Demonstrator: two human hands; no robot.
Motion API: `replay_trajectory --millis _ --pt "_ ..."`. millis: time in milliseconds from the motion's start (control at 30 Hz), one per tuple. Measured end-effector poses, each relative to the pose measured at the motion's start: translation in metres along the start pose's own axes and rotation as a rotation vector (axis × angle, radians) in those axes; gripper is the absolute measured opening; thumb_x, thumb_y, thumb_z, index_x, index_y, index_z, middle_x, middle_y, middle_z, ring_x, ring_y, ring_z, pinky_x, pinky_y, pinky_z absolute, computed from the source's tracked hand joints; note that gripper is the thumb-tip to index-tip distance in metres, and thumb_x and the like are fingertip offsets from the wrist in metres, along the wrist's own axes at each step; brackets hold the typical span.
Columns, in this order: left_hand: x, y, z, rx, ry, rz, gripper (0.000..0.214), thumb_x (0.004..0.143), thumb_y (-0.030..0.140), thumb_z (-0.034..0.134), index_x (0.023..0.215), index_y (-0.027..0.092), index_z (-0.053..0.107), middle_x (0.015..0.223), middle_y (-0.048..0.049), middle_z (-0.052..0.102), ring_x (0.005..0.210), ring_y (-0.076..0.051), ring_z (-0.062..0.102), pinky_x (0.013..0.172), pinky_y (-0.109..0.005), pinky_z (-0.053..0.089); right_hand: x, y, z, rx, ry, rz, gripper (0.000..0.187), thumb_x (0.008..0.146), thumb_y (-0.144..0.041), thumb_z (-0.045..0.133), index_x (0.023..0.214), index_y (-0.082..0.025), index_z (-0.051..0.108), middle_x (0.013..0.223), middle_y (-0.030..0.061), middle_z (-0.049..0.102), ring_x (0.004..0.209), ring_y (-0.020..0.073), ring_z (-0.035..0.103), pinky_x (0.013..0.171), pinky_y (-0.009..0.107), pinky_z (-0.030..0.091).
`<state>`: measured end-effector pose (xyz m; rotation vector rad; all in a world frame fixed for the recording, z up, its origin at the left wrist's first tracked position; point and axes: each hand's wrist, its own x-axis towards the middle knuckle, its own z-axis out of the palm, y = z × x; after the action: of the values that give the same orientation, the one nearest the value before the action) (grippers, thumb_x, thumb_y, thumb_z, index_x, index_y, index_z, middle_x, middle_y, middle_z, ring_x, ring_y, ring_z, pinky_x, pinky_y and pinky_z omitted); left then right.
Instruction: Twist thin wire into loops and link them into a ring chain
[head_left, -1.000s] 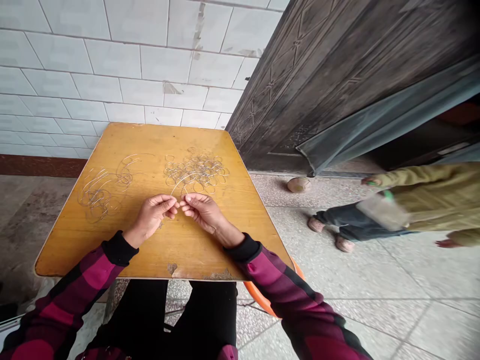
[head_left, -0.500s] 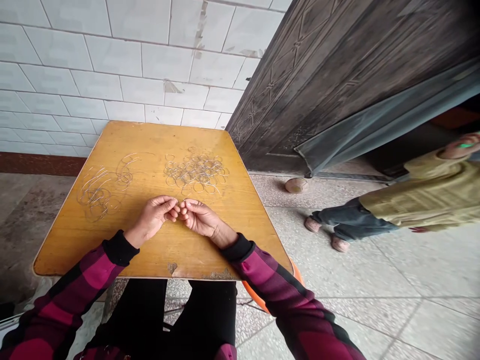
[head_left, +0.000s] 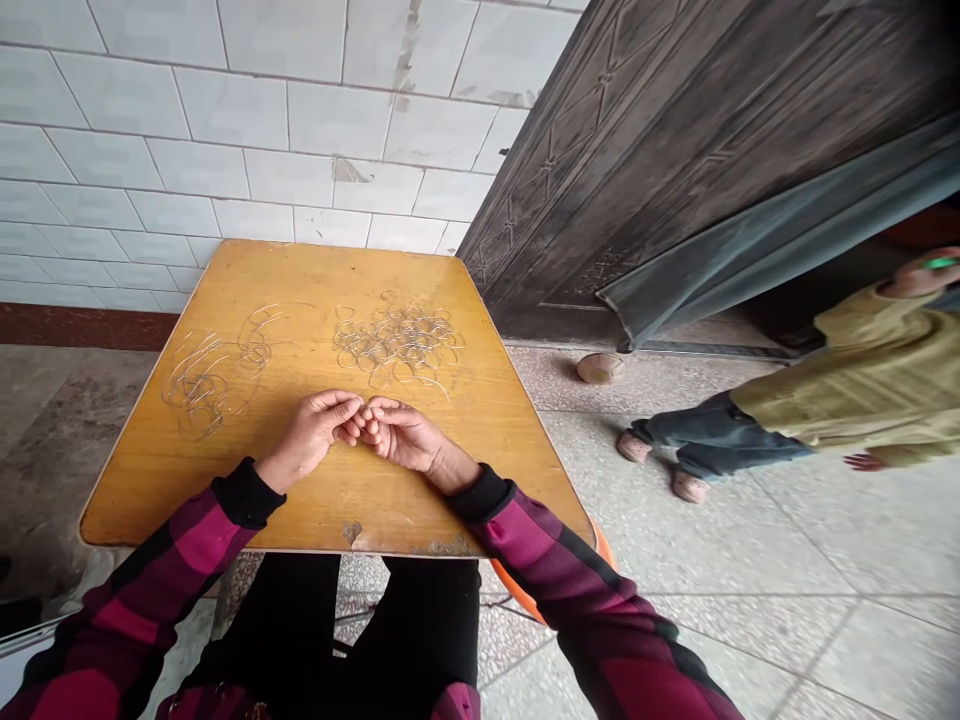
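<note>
My left hand [head_left: 319, 430] and my right hand [head_left: 405, 432] meet fingertip to fingertip over the middle of a small wooden table [head_left: 135, 470]. Both have their fingers curled in a pinch on a thin piece of wire that is barely visible between them. Just beyond my hands lies a pile of thin wire rings [head_left: 397, 340]. A looser heap of bent wire [head_left: 214, 370] lies at the table's left. My sleeves are magenta and black plaid.
A white tiled wall [head_left: 225, 130] stands behind the table. A dark carved door [head_left: 675, 150] is at the right. Another person in an olive top [head_left: 847, 390] bends low on the tiled floor at right. A small ball [head_left: 600, 368] lies by the door.
The wire that arched up from my fingers a second ago is now drawn down into my pinch. The person at right has shifted further right and raised an arm.
</note>
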<state>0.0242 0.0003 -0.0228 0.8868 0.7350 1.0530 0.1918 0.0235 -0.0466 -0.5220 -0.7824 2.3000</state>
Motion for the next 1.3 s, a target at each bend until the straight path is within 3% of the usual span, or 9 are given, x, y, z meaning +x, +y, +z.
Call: replay_trajectory --millis 267,433,700,1300 --pt "0.0018 -0.0019 -0.0044 0.057 0.048 0.007 0.024 0.069 0.035 0.075 0.077 0.013 0.067 0.062 -0.0014 0.064 0.051 -0.009 0.056 0.045 -0.019 0.043 -0.0007 0.0010 0.0011 -0.026 0.001 0.007 0.016 0.072 -0.021 0.078 0.079 -0.013 0.065 0.064 -0.0019 0.069 0.051 0.0061 0.063 0.048 0.013 0.053" --pt "0.0027 -0.0009 -0.0046 0.165 0.074 0.061 0.023 0.072 0.035 0.071 0.075 0.014 0.064 0.063 -0.0011 0.064 0.048 -0.009 0.056 0.045 -0.020 0.046 -0.0010 0.0040 0.0044 -0.045 0.096 -0.091 0.014 0.072 -0.020 0.078 0.076 -0.013 0.067 0.064 -0.0020 0.067 0.050 0.0041 0.061 0.049 0.011 0.052" --pt "0.0013 -0.0013 0.0005 0.158 0.121 0.088 0.024 0.071 0.035 0.071 0.075 0.014 0.061 0.065 -0.0010 0.064 0.045 -0.008 0.055 0.043 -0.020 0.044 0.0000 0.0076 0.0049 -0.018 0.128 -0.194 0.016 0.069 -0.022 0.081 0.077 -0.015 0.069 0.064 -0.0037 0.064 0.051 0.0036 0.058 0.048 0.011 0.050" --pt "0.0058 -0.0048 -0.0060 0.312 0.152 0.174 0.028 0.076 0.040 0.068 0.086 0.013 0.065 0.060 0.0010 0.061 0.042 -0.007 0.051 0.039 -0.020 0.041 0.0000 0.0067 0.0009 -0.046 0.136 -0.077 0.018 0.071 -0.022 0.080 0.079 -0.014 0.066 0.068 -0.0020 0.068 0.049 0.0044 0.060 0.047 0.012 0.051"
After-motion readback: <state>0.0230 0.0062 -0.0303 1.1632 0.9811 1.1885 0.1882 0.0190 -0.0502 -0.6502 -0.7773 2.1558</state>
